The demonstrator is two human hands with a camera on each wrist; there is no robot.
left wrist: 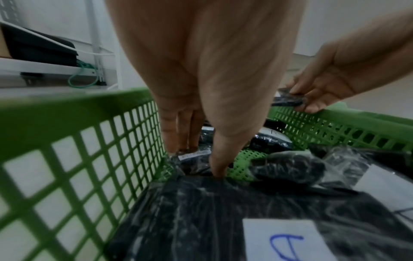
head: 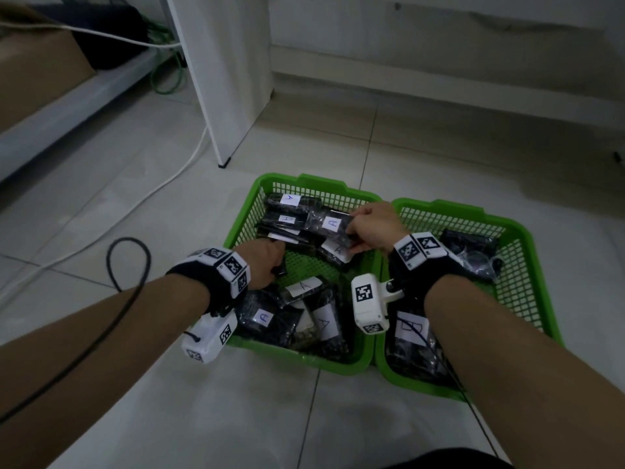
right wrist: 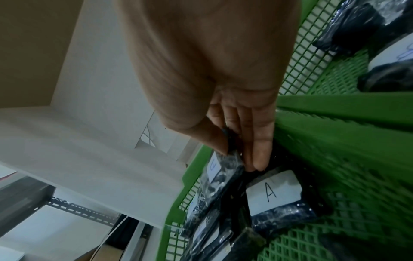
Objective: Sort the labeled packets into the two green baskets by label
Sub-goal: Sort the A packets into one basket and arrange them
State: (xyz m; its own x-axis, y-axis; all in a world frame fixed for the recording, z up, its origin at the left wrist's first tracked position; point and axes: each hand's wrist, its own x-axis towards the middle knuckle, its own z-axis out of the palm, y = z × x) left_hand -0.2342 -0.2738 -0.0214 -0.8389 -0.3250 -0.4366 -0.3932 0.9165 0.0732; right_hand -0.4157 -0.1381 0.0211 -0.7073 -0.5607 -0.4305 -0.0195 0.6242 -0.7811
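Pale floor tiles (head: pixel 169 184) carry two green baskets side by side, with a white panel (head: pixel 230 79) and a wall behind. From the head view, the left basket (head: pixel 257 194) holds many dark packets, every label I can read an A; the right basket (head: pixel 527 231) holds fewer, one near packet (head: pixel 411 328) marked B; the left hand (head: pixel 267 262) reaches into the left basket with fingers curled round something dark, though what it grips is unclear; the right hand (head: pixel 372 226) crosses over the shared rim and pinches the edge of a packet (head: pixel 329 225) whose label seems to read A, upside down.

From the left wrist, the left hand's fingers (left wrist: pixel 178 130) point straight down among packets by the mesh wall (left wrist: pixel 89 159), thumb (left wrist: pixel 220 159) beside them; whether they clamp one I cannot tell; an A packet (left wrist: pixel 281 240) lies near the lens; the right hand shows beyond, pinching a dark packet edge (left wrist: pixel 288 100).

From the right wrist, thumb (right wrist: pixel 214 139) and fingers (right wrist: pixel 261 141) nip a packet's top edge above an A packet (right wrist: pixel 272 192).

My judgement: picking is in hand; next, read the held label clearly, then drop the packet back here if A, or carry it over the rim if B.
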